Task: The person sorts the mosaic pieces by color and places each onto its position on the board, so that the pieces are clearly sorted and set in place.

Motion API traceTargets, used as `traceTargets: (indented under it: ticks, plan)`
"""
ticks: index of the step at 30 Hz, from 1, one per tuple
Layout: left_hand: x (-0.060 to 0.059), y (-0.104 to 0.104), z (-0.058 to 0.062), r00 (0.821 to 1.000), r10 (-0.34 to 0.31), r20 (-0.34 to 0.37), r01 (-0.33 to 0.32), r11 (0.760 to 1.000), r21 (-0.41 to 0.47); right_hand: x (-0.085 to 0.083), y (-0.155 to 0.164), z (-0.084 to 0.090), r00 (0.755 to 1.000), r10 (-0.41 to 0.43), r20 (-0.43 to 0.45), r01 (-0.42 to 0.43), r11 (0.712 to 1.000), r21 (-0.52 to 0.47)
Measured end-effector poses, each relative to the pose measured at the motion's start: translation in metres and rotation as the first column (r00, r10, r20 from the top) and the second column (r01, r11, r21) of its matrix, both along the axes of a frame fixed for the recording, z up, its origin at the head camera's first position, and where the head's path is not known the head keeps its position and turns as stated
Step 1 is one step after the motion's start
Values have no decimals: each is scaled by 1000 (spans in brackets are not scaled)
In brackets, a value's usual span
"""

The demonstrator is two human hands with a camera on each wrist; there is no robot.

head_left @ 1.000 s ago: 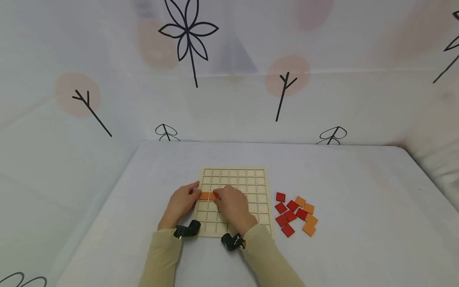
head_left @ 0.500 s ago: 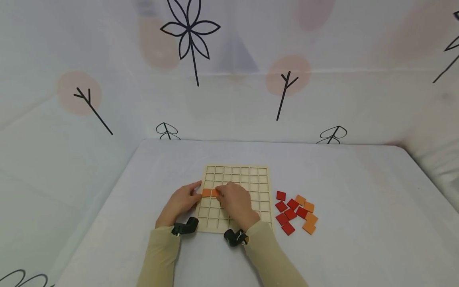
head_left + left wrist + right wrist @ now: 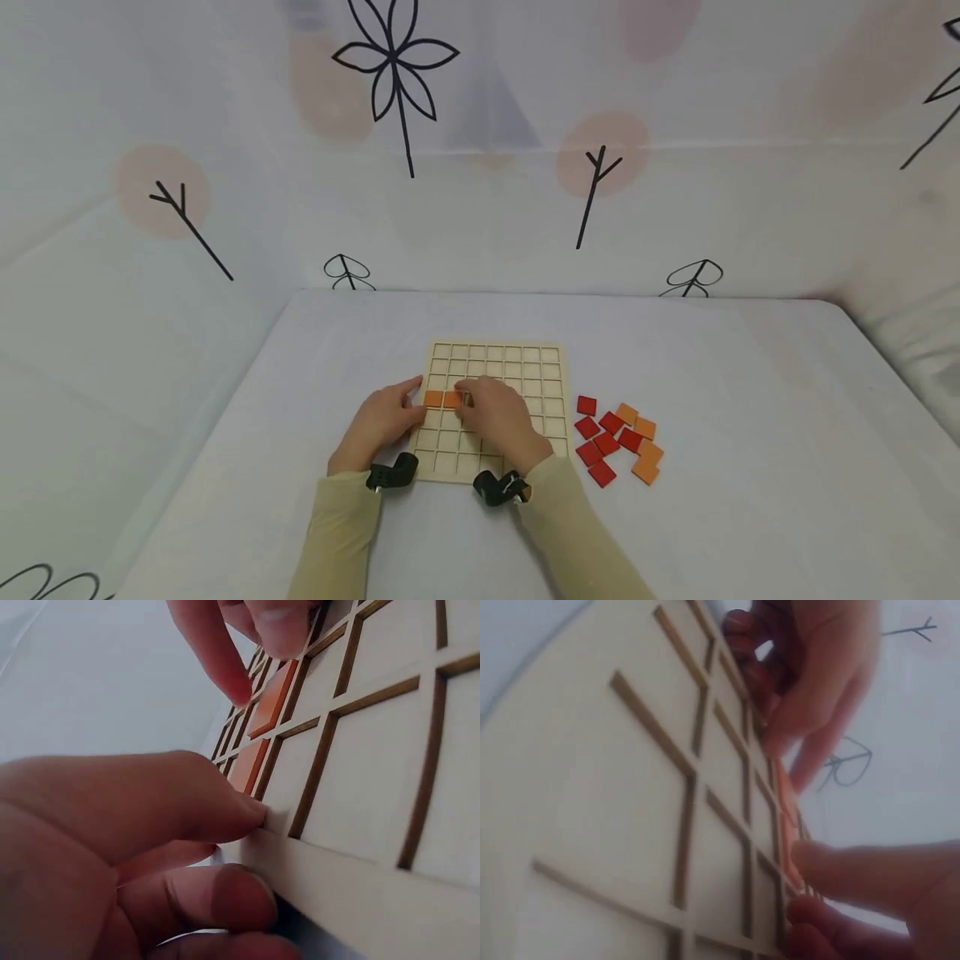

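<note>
A pale wooden grid board (image 3: 444, 460) lies on the white-covered table. My left hand (image 3: 378, 427) holds its left edge, with the thumb (image 3: 240, 814) on the rim and the other fingers curled at its side. Just beyond that thumb, an orange square tile (image 3: 247, 766) sits in the leftmost cell of a middle row. My right hand (image 3: 501, 417) pinches a second orange tile (image 3: 452, 400) between thumb and index finger, at the neighbouring cell. In the left wrist view this second tile (image 3: 273, 699) appears slightly raised on one side. The right palm hides several cells.
Right of the board lie several loose red tiles (image 3: 606, 442) and several orange tiles (image 3: 645, 428) in a loose cluster. A patterned white cloth (image 3: 487, 225) rises behind the table's far edge.
The board shifts slightly up and right in view, then stays nearly still. My right hand moves a little right, showing more of the second orange tile. The left hand stays at the board's edge.
</note>
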State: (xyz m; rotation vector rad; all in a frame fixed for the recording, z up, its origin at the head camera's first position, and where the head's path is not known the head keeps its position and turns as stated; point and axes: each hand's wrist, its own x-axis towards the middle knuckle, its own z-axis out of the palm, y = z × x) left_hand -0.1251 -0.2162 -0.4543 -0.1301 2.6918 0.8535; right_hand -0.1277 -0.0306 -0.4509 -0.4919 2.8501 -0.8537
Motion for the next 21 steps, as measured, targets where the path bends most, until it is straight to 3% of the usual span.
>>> traceTargets:
  ticks: [6,17,21]
  plan:
    - [2,2,-2,999,38,5,-38,999,26,1,10,6,998,1,70,2,999,-42]
    - [2,1,0,995,91,42,-94,993,74,5,37,16,996,74,51,-71,996,-57]
    - [2,1,-1,996,86,27,-87,993,74,6,54,22,996,69,49,-66,996,-58]
